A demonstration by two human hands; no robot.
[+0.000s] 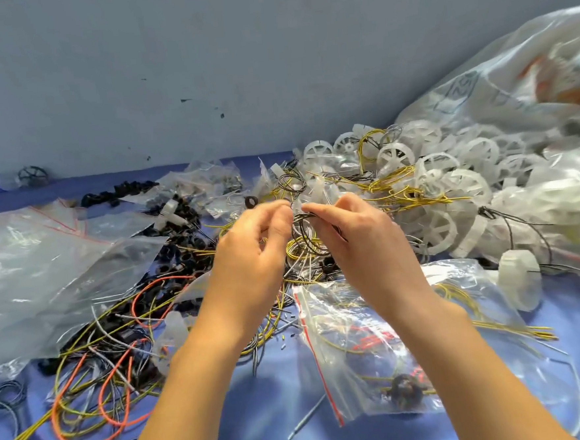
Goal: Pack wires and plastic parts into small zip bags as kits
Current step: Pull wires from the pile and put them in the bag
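My left hand [254, 246] and my right hand [355, 239] are raised side by side over the blue table, fingertips nearly meeting. Between them they pinch a small coil of black, white and yellow wires [304, 237]. Just below my right hand lies a small zip bag with a red seal line [369, 348]; it holds yellow wire and a dark plastic part [405, 388]. A heap of white plastic wheels [440, 178] with yellow wires tangled in it sits behind and to the right of my hands.
Loose orange, yellow and grey wires [97, 381] sprawl at the front left among black plastic rings [180, 248]. Empty clear bags [40, 258] lie at the left. A large clear sack [529, 76] fills the right. A grey wall rises behind.
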